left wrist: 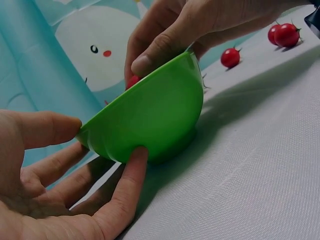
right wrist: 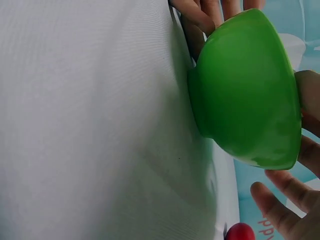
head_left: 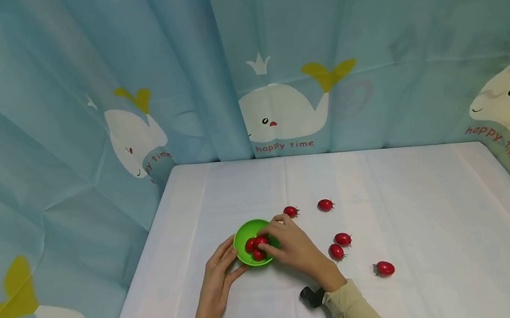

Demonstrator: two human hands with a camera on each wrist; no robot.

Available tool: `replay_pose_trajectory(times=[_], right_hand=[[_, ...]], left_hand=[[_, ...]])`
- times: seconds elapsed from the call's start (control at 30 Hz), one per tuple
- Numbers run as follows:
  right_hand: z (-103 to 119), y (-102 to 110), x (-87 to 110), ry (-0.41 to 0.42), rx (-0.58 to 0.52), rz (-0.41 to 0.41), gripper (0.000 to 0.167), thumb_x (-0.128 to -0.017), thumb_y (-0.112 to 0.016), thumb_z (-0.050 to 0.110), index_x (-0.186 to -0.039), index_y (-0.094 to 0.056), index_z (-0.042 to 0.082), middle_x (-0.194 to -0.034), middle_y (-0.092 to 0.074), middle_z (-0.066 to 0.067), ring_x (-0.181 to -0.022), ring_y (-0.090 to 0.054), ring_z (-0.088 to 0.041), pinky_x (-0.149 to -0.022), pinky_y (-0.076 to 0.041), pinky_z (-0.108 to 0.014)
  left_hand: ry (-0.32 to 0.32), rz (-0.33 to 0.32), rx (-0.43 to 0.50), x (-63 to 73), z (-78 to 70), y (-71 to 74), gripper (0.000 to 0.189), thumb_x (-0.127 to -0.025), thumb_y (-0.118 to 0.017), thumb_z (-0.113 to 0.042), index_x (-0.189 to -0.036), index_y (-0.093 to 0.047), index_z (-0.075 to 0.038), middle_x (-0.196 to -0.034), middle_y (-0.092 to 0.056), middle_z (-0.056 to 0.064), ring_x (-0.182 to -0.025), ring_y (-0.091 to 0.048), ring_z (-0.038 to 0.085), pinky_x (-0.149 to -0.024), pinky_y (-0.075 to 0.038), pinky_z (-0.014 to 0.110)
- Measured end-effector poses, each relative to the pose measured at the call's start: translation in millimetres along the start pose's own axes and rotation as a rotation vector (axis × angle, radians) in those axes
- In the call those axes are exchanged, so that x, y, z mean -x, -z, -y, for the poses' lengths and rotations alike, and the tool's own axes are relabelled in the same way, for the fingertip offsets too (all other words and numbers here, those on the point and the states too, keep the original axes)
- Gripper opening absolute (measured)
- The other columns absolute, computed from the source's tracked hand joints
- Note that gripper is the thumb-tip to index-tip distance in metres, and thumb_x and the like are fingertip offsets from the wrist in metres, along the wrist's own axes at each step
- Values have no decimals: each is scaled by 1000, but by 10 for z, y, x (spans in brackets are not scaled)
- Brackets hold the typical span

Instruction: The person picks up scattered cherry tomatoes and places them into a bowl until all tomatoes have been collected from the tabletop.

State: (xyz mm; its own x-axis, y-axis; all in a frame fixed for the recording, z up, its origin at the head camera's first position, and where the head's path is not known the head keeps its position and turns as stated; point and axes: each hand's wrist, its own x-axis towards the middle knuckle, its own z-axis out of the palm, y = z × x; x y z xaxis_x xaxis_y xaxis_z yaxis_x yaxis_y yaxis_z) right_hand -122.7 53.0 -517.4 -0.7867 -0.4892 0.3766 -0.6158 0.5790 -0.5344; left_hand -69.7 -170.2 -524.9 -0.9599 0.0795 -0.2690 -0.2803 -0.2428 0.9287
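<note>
A small green bowl (head_left: 246, 229) stands on the white-covered table with a few cherry tomatoes (head_left: 258, 255) inside. My left hand (head_left: 219, 276) steadies it from the left, thumb low on its side and index finger at the rim, as the left wrist view shows. Reaching over the bowl's right side, my right hand (head_left: 292, 244) pinches a cherry tomato (head_left: 260, 241) between thumb and fingers, just above the others. In the left wrist view only a sliver of red shows below that thumb; the bowl wall hides the rest.
More cherry tomatoes lie right of the bowl: one close behind the right hand (head_left: 291, 211), one farther back (head_left: 326, 205), a pair (head_left: 343, 239) and a lone one nearer the front (head_left: 384, 268). A blue whale-print curtain (head_left: 195, 70) hangs behind and left of the table.
</note>
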Motion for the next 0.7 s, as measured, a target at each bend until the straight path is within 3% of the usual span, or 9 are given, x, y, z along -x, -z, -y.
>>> replay_pose_trajectory(times=[0.43, 0.7], right_hand=[[22, 8, -15, -18, 43, 58, 28, -93, -80, 31, -115, -75, 16, -115, -74, -2, -122, -56, -28, -101, -57, -45], [23, 87, 10, -23, 39, 48, 28, -93, -79, 31, -116, -75, 16, -115, -73, -2, -118, -57, -26, -101, -56, -44]], left_hand=[[4, 2, 15, -7, 20, -12, 53, -108, -56, -22, -158, -43, -10, -166, -39, 15, -150, -43, 31, -102, -60, 37], [-4, 3, 7, -29, 8, 3, 52, -108, -57, -21, -158, -44, -10, -165, -40, 14, -150, -43, 30, -101, -60, 37]])
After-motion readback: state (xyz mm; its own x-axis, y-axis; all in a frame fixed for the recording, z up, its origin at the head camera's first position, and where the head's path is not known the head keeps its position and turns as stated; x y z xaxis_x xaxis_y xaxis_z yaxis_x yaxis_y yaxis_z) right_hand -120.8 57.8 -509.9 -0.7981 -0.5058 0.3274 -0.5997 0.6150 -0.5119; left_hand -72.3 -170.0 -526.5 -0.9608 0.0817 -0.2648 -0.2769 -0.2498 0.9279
